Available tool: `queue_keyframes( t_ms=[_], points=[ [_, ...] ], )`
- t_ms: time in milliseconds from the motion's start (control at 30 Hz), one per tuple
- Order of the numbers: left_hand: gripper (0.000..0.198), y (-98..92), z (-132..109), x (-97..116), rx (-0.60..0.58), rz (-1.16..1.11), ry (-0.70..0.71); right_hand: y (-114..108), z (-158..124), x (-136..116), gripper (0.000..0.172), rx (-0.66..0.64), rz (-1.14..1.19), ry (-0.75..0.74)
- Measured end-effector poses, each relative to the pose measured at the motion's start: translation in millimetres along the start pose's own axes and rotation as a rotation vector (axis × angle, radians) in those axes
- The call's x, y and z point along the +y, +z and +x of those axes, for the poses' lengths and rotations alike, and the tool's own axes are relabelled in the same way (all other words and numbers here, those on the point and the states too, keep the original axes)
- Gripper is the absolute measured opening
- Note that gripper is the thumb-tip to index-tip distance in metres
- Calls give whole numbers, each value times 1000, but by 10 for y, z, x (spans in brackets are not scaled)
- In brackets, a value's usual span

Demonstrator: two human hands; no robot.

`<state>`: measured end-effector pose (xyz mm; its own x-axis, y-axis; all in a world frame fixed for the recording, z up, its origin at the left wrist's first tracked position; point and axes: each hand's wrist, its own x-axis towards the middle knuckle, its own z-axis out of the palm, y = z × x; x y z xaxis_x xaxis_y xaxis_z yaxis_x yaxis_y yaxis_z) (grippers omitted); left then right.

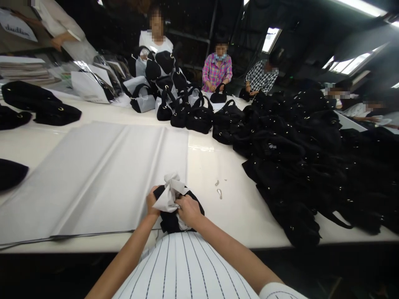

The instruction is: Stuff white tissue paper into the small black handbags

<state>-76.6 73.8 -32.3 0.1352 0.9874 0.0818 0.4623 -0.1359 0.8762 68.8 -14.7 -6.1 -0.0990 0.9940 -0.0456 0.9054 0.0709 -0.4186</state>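
Observation:
A small black bag (170, 223) lies at the table's front edge, close against my striped shirt. Crumpled white paper (168, 196) sticks up out of its opening. My left hand (152, 202) grips the bag's left side, its fingers partly hidden behind the fabric. With bent fingers, my right hand (188, 211) holds the paper at the bag's opening. More white paper shows below that hand. To the left, a stack of large thin white paper sheets (102, 178) lies flat with long creases.
A large heap of black bags (289, 153) covers the table's right side. Finished-looking bags (199, 116) stand along the back. More black bags (40, 104) lie at the far left. Several people work across the table (208, 160), which carries small clear scraps (220, 193).

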Motion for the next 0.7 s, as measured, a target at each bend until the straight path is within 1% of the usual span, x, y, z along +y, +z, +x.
queue_keyframes(
  t_ms=[67, 100, 200, 300, 400, 467, 600, 633, 700],
  points=[
    [16, 3, -46, 118, 17, 30, 55, 81, 20, 82, 24, 6, -31, 27],
    [17, 7, -80, 197, 0, 57, 108, 117, 42, 110, 23, -3, -46, 36],
    [21, 28, -201, 447, -102, 195, 255, 219, 153, 130, 24, -61, -54, 51],
    [21, 42, -301, 594, -149, 349, 289, 281, 264, 130, 26, -102, -31, 68],
    [22, 31, -332, 592, -139, 427, 285, 261, 252, 171, 19, -105, -5, 39],
    [25, 11, -330, 546, -113, 445, 278, 207, 149, 197, 23, -36, 73, 22],
    [25, -40, -331, 480, -64, 406, 305, 60, -164, 176, 34, 205, 353, 28],
    [25, -52, -333, 481, -56, 391, 311, 31, -234, 159, 38, 228, 387, 6],
    [21, -67, -337, 508, -47, 371, 327, 4, -330, 127, 44, 226, 378, -63]
  ],
)
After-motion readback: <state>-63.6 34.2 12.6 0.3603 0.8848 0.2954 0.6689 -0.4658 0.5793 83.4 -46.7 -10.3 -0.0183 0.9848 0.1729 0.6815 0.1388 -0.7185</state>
